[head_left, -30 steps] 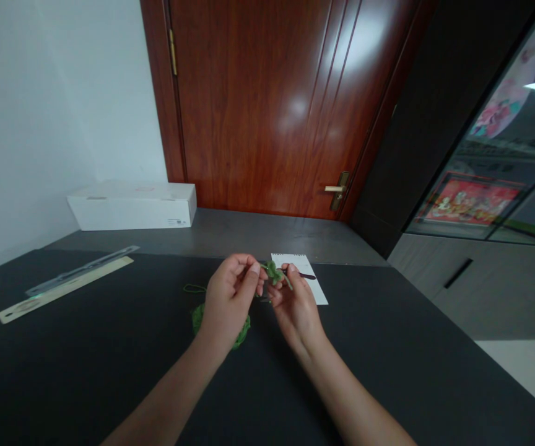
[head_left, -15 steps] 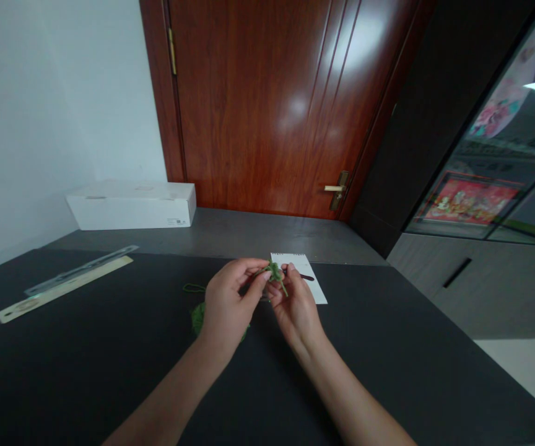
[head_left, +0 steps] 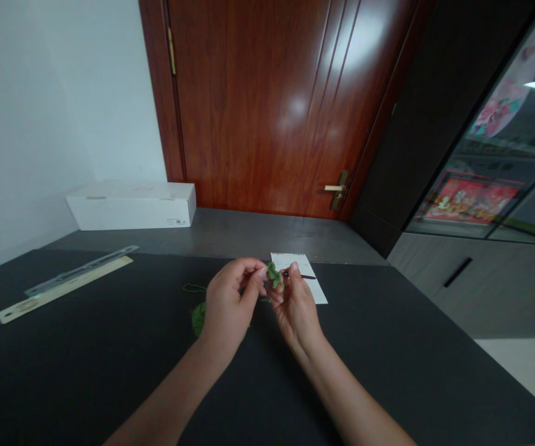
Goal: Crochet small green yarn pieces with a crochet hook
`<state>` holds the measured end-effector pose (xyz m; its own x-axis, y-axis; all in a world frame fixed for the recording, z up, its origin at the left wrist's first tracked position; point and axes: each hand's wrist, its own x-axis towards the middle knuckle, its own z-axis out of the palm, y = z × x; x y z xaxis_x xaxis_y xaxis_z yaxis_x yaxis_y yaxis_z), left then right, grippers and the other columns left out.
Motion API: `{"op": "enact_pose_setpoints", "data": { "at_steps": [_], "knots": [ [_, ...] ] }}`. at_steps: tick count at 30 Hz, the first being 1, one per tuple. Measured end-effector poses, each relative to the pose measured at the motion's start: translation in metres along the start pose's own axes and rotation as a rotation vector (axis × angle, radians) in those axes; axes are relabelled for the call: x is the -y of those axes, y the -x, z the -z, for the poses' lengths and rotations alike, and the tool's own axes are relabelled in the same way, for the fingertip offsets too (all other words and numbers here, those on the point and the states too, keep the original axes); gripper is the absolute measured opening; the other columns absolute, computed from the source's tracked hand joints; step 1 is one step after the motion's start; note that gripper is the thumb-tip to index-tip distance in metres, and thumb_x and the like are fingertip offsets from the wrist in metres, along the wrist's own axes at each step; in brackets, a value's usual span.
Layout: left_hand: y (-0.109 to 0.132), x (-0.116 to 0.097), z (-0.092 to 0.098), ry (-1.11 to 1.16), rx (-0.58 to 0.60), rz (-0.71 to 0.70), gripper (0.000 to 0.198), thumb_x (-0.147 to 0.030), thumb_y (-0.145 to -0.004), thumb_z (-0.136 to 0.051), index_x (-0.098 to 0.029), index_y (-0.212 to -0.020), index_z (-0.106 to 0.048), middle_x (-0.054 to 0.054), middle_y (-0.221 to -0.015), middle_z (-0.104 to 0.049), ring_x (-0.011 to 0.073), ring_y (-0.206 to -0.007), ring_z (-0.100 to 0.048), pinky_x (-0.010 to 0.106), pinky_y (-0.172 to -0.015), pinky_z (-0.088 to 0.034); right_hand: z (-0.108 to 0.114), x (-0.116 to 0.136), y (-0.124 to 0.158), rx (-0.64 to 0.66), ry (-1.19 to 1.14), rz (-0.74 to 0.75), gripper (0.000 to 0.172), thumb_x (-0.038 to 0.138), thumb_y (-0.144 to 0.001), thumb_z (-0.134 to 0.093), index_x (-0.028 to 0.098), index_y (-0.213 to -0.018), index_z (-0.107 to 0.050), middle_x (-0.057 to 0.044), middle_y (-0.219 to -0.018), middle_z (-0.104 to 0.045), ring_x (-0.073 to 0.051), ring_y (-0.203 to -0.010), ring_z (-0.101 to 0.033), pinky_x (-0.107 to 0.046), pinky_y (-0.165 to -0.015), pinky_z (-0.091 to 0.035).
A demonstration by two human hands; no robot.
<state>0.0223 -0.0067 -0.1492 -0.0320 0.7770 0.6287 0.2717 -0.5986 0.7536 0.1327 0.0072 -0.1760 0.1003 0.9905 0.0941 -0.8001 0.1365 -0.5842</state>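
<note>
My left hand (head_left: 230,297) pinches the edge of the small green yarn piece (head_left: 274,275) between thumb and fingers, and my right hand (head_left: 298,303) pinches a slim dark stick (head_left: 309,277) just beside it. The piece sits in the gap between my fingertips, above the counter (head_left: 379,347); whether the stick's tip is inside it, I can't tell. I judge the likeliest trouble is a slip: the piece is small and soft, so a loose left pinch could let it twist, and a sharp tug from the right could pull stitches out. The yarn ball (head_left: 197,318) lies partly hidden behind my left hand, with a loop of yarn (head_left: 194,287) beyond it, so a sideways sweep of that wrist could snag the strand or set the ball rolling. On the right, the notepad (head_left: 316,290) lies under the stick's outer end, leaving bare counter beyond it, out to the slanting right edge. Leftward there's also open room before the pale ruler (head_left: 65,290), with the white box (head_left: 130,207) farther back by the wall.
</note>
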Motion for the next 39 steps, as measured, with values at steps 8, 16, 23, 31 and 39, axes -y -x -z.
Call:
{"op": "enact_pose_setpoints", "data": {
  "at_steps": [8,16,23,31,39],
  "knots": [
    [0.0004,0.0031,-0.0010,-0.013,0.031,0.016,0.010,-0.021,-0.092,-0.055,-0.018,-0.085,-0.061,0.000,-0.072,-0.066,0.0123,-0.060,-0.065,0.023,-0.059,-0.050,0.0016,-0.0002,-0.0004,0.021,0.098,0.016,0.044,0.050,-0.077,-0.076,0.017,-0.063,-0.050,0.007,-0.050,-0.049,-0.005,-0.041,-0.040,-0.016,-0.036,-0.030],
    [-0.0027,0.0025,0.0016,0.080,0.099,0.115,0.010,-0.025,-0.091,-0.057,-0.018,-0.085,-0.062,-0.002,-0.063,-0.063,0.0141,-0.056,-0.063,0.025,-0.058,-0.050,0.0051,0.0017,-0.0055,0.165,0.054,-0.141,0.041,0.045,-0.076,-0.079,0.016,-0.063,-0.052,0.008,-0.050,-0.043,-0.003,-0.040,-0.032,-0.014,-0.036,-0.024],
    [-0.0061,0.0100,0.0032,0.203,0.027,0.213,0.013,-0.030,-0.088,-0.062,-0.017,-0.083,-0.060,0.000,-0.066,-0.064,0.0145,-0.060,-0.062,0.025,-0.061,-0.050,0.0045,0.0034,-0.0045,0.229,0.062,-0.036,0.032,0.041,-0.075,-0.082,0.018,-0.078,-0.059,0.005,-0.060,-0.057,-0.006,-0.050,-0.047,-0.017,-0.047,-0.038],
    [-0.0002,0.0059,-0.0010,0.264,-0.055,0.271,0.016,-0.032,-0.089,-0.061,-0.017,-0.084,-0.058,0.001,-0.071,-0.066,0.0130,-0.052,-0.060,0.026,-0.054,-0.048,0.0063,-0.0021,-0.0018,0.222,0.059,0.054,0.024,0.031,-0.077,-0.082,0.021,-0.079,-0.060,0.005,-0.068,-0.066,-0.007,-0.054,-0.057,-0.018,-0.054,-0.046],
    [-0.0025,0.0045,-0.0058,0.477,-0.070,0.372,0.013,-0.027,-0.083,-0.066,-0.014,-0.081,-0.064,0.002,-0.069,-0.066,0.0144,-0.060,-0.061,0.027,-0.059,-0.051,0.0052,-0.0023,-0.0011,0.260,0.086,0.053,0.023,0.030,-0.079,-0.080,0.019,-0.077,-0.061,0.002,-0.064,-0.066,-0.009,-0.058,-0.059,-0.020,-0.059,-0.048]
  ]
}}
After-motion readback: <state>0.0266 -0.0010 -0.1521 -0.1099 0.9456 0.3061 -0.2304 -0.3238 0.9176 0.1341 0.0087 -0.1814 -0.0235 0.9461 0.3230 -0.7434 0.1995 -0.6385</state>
